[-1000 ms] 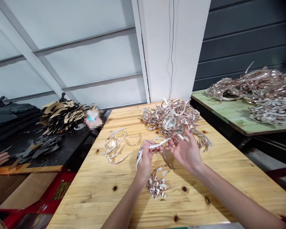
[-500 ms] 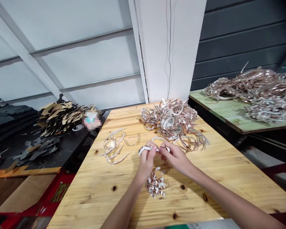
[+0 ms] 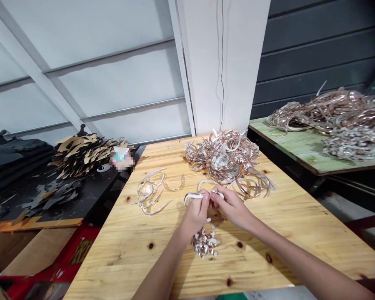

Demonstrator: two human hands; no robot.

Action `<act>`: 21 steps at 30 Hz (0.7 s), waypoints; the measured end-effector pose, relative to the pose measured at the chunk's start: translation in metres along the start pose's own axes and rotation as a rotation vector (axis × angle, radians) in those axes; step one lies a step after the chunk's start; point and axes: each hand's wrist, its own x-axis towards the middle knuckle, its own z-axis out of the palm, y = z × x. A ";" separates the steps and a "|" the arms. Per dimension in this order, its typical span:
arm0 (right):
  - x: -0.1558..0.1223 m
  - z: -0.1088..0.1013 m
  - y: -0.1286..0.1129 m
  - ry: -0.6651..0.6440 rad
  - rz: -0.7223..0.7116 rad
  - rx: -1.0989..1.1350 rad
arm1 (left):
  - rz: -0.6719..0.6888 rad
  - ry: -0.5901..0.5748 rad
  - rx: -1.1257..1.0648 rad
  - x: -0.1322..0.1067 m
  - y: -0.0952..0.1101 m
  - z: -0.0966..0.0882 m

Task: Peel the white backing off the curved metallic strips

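Left hand (image 3: 196, 212) pinches a white-and-coppery strip (image 3: 194, 195) above the wooden bench (image 3: 118, 254), just beyond some clippings (image 3: 203, 243); right hand (image 3: 230, 203), close against it, grips that strip too (a tangled heap (image 3: 221, 158) lies beyond); farther right, another pile (image 3: 337, 109) covers part of a green bench (image 3: 303, 146).

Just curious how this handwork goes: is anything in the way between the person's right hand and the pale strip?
Nothing visible: the right hand pinches the pale strip close beside the left hand, which holds it too. The short pieces lie nearer the person, the tangled heap beyond; neither stands between.
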 end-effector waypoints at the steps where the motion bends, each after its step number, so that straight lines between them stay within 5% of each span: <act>1: 0.000 0.000 0.001 0.009 0.005 0.016 | 0.000 -0.008 -0.006 0.000 0.000 0.000; 6: 0.002 -0.001 -0.004 0.023 0.048 0.075 | 0.008 -0.004 -0.019 0.002 0.000 -0.002; 21: 0.010 0.001 -0.012 0.141 0.235 0.719 | -0.005 0.104 -0.018 0.004 -0.002 0.002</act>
